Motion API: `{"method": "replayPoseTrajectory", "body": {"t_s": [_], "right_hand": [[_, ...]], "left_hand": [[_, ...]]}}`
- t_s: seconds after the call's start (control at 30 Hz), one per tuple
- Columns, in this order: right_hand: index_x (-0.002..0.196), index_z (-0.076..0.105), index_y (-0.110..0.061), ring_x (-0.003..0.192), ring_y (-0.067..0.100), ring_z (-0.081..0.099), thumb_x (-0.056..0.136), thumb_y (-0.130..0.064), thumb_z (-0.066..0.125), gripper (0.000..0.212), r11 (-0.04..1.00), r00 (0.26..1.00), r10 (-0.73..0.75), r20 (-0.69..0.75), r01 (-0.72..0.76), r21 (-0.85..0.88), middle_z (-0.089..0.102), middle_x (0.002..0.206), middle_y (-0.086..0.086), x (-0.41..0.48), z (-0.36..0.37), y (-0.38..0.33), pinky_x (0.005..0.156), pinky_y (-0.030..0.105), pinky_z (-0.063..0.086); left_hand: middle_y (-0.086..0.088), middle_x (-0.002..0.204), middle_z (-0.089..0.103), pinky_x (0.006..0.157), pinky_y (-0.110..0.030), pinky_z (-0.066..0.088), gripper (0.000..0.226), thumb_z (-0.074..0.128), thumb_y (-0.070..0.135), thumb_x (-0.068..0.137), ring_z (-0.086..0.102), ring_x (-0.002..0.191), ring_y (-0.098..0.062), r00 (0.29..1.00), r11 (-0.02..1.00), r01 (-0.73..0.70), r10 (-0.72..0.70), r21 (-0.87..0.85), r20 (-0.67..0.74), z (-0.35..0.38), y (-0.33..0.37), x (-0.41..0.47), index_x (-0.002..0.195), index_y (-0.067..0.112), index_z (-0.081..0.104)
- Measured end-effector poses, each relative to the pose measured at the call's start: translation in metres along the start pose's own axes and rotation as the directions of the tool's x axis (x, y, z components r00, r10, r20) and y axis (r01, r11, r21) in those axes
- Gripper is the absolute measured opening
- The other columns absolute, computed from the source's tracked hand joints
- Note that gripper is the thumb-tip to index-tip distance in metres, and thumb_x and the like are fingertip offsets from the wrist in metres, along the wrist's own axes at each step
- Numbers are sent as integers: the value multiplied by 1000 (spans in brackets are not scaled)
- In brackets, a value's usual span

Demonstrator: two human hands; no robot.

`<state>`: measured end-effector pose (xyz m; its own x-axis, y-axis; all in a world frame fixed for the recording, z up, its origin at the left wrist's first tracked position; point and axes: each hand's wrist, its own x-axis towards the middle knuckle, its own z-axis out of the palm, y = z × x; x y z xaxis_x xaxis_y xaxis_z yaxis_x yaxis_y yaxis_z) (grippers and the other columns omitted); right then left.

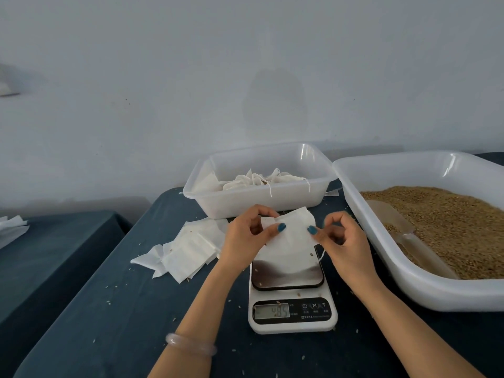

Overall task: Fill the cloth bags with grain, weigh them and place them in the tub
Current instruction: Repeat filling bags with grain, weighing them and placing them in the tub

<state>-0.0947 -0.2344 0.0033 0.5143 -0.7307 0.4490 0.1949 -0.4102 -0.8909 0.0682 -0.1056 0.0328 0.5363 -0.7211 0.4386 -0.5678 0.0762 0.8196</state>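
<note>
Left hand (245,237): grip closed on the left edge of the cloth bag (291,242), thumb on top.
Right hand (347,241): grip pinched the bag's right edge between thumb and fingers.
Cloth bag: white and flat, held between both hands over the far part of the scale's platform; whether it touched the platform could not be told. A drawstring (321,255) hung from its right side.
Kitchen scale (293,321): sat on the counter (109,309) between the forearms; its display digits were not clearly readable.
Tub (259,204): clear plastic, behind the hands, with filled, tied bags (261,181) inside.
Grain tray (409,291): large and white, on the right, holding brown grain (447,222) and a translucent scoop (409,242).
Empty bags (191,248): a loose pile left of the scale.
Bracelet (191,345): pale, on the left wrist.
Counter: covered in dark blue cloth, with stray grains scattered on it.
</note>
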Motion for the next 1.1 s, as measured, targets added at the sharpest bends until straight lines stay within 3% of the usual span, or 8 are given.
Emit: {"method": "replayPoseTrajectory", "body": {"t_s": [0.2, 0.43, 0.53, 0.63, 0.73, 0.8, 0.93, 1.1], "right_hand": [[95, 65, -33, 64, 12, 61, 76, -49, 68, 25, 997, 998, -52, 47, 54, -55, 67, 71, -3, -2, 2, 0, 56, 15, 43], [88, 69, -33, 70, 3, 57, 79, -56, 59, 27, 992, 995, -85, 57, 90, -87, 65, 80, -14, -5, 3, -5, 63, 12, 42], [85, 71, -27, 72, 6, 52, 71, -56, 68, 32, 994, 992, -101, 81, 104, -39, 58, 88, -10, -7, 3, -9, 62, 15, 41], [94, 73, -31, 92, 5, 53, 65, -51, 76, 36, 982, 983, -134, 123, 148, -116, 56, 106, -13, -8, 5, -13, 67, 15, 43], [99, 75, -30, 106, 3, 52, 69, -45, 76, 33, 953, 969, -210, 126, 232, -196, 62, 108, -21, -9, 5, -16, 79, 9, 42], [100, 75, -30, 99, 4, 55, 72, -45, 73, 32, 958, 971, -207, 120, 226, -178, 67, 100, -19, -10, 5, -16, 77, 12, 43], [103, 68, -39, 67, 7, 51, 78, -45, 66, 26, 968, 970, -191, 153, 212, -132, 64, 83, -11, -13, 8, -15, 56, 21, 41], [96, 71, -18, 57, 8, 49, 86, -44, 60, 30, 949, 961, -234, 144, 258, -181, 60, 72, -9, -13, 7, -10, 52, 12, 34]], "left_hand": [[16, 47, 39, 49, -8, 29, 10, 73, 28, 89, 35, 46, -4, 999, 997, -50, 51, 56, -14, 0, 3, -2, 86, 36, 68], [16, 47, 43, 47, -8, 29, 14, 70, 28, 91, 36, 44, -4, 999, 998, -19, 21, 57, -32, 1, 4, -3, 79, 32, 65], [10, 50, 52, 48, -8, 36, 18, 67, 25, 94, 45, 44, -4, 997, 1000, 9, -7, 17, -72, 1, 6, -3, 77, 27, 63], [2, 56, 64, 49, -16, 44, 19, 64, 24, 96, 57, 46, -10, 995, 995, 62, -68, -81, -72, -1, 8, -2, 78, 18, 60], [-2, 60, 67, 47, -19, 45, 21, 61, 26, 97, 58, 45, -13, 992, 985, 111, -118, -134, -44, -1, 7, -2, 81, 13, 60], [-4, 62, 69, 47, -21, 46, 20, 61, 26, 97, 59, 46, -15, 993, 984, 120, -121, -131, -3, -1, 6, -2, 83, 12, 61], [1, 65, 70, 52, -26, 50, 25, 52, 31, 101, 64, 54, -17, 995, 993, 83, -79, -78, 58, 1, 4, -4, 88, 14, 65], [8, 101, 72, 64, -25, 53, 57, 32, 65, 95, 66, 83, -8, 999, 993, 53, -51, -103, 15, -3, 12, -8, 101, 25, 73]]}}
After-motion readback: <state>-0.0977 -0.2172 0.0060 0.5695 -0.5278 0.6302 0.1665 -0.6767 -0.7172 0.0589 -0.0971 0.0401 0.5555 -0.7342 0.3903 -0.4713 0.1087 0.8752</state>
